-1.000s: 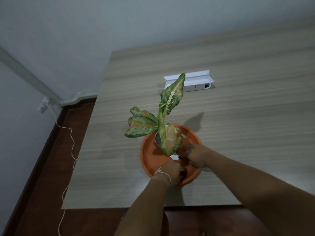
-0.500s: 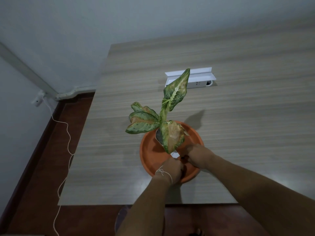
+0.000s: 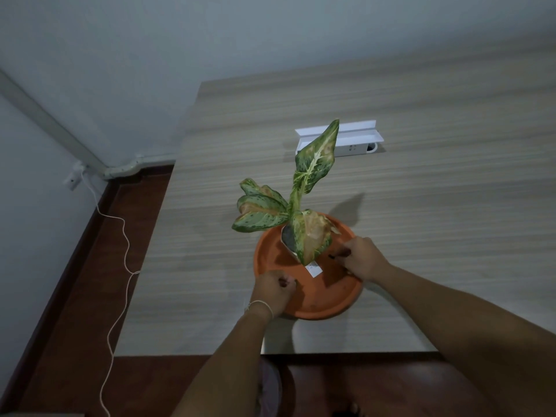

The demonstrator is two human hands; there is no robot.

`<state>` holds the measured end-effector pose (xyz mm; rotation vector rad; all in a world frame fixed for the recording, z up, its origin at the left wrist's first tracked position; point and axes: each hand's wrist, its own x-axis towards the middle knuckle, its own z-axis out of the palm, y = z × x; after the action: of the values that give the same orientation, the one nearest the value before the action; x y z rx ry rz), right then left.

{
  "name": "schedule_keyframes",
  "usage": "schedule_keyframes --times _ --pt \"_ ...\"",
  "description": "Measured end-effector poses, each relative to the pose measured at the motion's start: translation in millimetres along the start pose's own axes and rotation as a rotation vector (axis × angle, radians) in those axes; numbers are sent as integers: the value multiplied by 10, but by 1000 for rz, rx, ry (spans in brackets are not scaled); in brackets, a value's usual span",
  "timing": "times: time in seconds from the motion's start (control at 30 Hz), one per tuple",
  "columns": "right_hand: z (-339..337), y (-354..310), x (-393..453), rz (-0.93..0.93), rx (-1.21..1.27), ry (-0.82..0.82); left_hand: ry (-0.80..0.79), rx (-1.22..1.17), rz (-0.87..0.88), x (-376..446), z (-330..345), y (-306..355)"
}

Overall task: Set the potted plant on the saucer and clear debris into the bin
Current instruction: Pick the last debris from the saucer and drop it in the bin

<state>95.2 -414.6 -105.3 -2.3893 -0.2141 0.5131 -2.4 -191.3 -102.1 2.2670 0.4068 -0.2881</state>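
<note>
The potted plant point(image 3: 311, 173), with mottled green and cream leaves, some browned, stands in a small pale pot point(image 3: 287, 236) inside the orange saucer point(image 3: 325, 293). A white label point(image 3: 313, 269) sticks out at the pot's base. My left hand point(image 3: 272, 291) is curled over the saucer's near-left rim, a thin string around its wrist. My right hand point(image 3: 365, 258) is curled at the saucer's right side, to the right of the pot. Neither hand touches the pot, and I see nothing held in either. A few dark specks point(image 3: 331, 256) lie near my right fingertips.
The saucer sits near the front edge of a wood-grain table point(image 3: 436, 236). A white power strip box point(image 3: 355, 144) lies behind the plant. Left of the table are dark floor, a white cable point(image 3: 120, 236) and a wall socket point(image 3: 72, 179).
Both hands were together at the pot's base. They have let go and moved apart, the left toward the saucer's near-left rim and the right toward its right side. The plant stays upright.
</note>
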Motion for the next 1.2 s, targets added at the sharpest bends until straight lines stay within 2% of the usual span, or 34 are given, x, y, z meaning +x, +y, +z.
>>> schedule_keyframes --times 0.07,0.17,0.37,0.63,0.83,1.07,1.2 --pt "33 -86 -46 -44 -43 4 33 -1 -4 -32 -104 -49" --pt "118 -210 -114 -214 -69 66 82 11 -5 -112 -255 -164" --pt "439 -460 -228 -41 -26 -37 175 -35 -41 -434 -554 -473" --pt "1047 -1103 -462 -169 -81 -139 276 -54 -162 -1072 -1016 -1186" --pt "1777 -1708 -715 -259 25 -257 366 -57 -307 -1737 -1215 -1774" --pt "2590 -2141 -1256 -460 -132 -478 340 -86 -390 -2257 -1219 -2280" --pt "2750 -2236 -1331 -454 -188 -492 315 -92 -401 -2372 -1228 -2483"
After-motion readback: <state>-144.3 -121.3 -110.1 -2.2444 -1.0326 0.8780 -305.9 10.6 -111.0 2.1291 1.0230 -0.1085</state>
